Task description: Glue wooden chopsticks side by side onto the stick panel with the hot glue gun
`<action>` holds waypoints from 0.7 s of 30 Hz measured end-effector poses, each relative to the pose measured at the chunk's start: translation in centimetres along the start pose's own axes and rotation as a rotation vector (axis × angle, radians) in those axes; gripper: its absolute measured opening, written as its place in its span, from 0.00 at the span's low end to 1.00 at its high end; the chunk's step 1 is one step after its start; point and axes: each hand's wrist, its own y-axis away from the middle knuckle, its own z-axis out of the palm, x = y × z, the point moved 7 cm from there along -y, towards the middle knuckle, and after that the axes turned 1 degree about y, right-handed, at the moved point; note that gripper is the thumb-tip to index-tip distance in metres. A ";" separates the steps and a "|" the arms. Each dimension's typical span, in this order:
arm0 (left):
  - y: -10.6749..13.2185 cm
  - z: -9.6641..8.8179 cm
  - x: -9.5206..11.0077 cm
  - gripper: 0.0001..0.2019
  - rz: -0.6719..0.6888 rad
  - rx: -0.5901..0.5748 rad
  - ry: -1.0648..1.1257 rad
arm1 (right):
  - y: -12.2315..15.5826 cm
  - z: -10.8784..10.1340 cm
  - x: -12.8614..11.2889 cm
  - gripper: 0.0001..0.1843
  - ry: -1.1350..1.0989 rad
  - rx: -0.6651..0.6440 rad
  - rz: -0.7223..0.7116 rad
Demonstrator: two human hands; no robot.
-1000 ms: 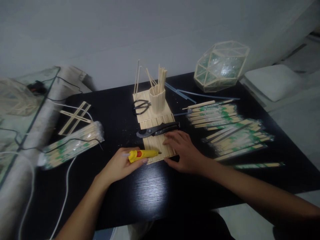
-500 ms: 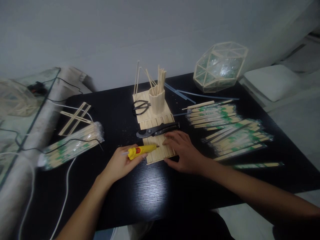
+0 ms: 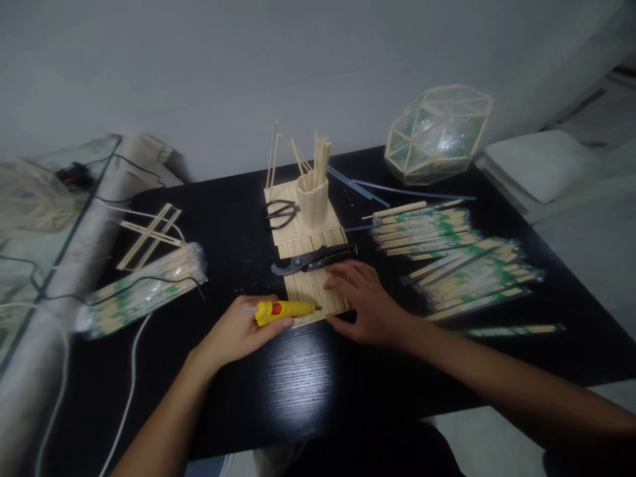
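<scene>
My left hand (image 3: 242, 332) is closed around a yellow hot glue gun (image 3: 287, 310), a clear glue stick poking from its back. The gun's nozzle points right, over the near part of a mat of wooden sticks (image 3: 307, 290) laid side by side. My right hand (image 3: 368, 305) rests at the mat's right edge with fingers and thumb apart, fingertips on the sticks. Across the mat lies a black cutting tool (image 3: 314, 259). Behind it, a stick cup (image 3: 313, 204) full of loose sticks and a pair of black-handled scissors (image 3: 281, 214) stand and lie on a wooden panel (image 3: 289, 234).
Wrapped chopsticks (image 3: 472, 275) lie in heaps on the right of the black table (image 3: 238, 411). A faceted stick-frame shape (image 3: 437, 136) stands at the back right. On the left are a chopstick pack (image 3: 144, 291), crossed sticks (image 3: 150, 236) and a white cable (image 3: 130, 377).
The glue gun has swung so its nozzle sits lower, closer to the mat's near edge and slightly farther right. My right hand has stayed nearly still.
</scene>
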 end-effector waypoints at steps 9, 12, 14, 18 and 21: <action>0.0 -0.1 -0.3 0.16 0.008 0.099 -0.047 | 0.1 0.0 0.0 0.24 -0.001 0.011 -0.008; -0.1 0.0 -0.3 0.16 0.003 0.100 -0.048 | 0.1 -0.1 0.0 0.24 0.002 0.016 -0.011; -0.2 0.0 -0.2 0.16 0.001 0.103 -0.045 | 0.1 0.0 0.0 0.24 0.006 0.014 -0.010; -0.2 -0.1 -0.3 0.16 -0.002 0.129 -0.048 | 0.2 0.1 0.1 0.26 0.005 0.011 -0.012; -0.1 -0.3 -0.3 0.16 0.014 0.160 -0.060 | 0.2 0.1 0.1 0.26 0.002 0.021 -0.020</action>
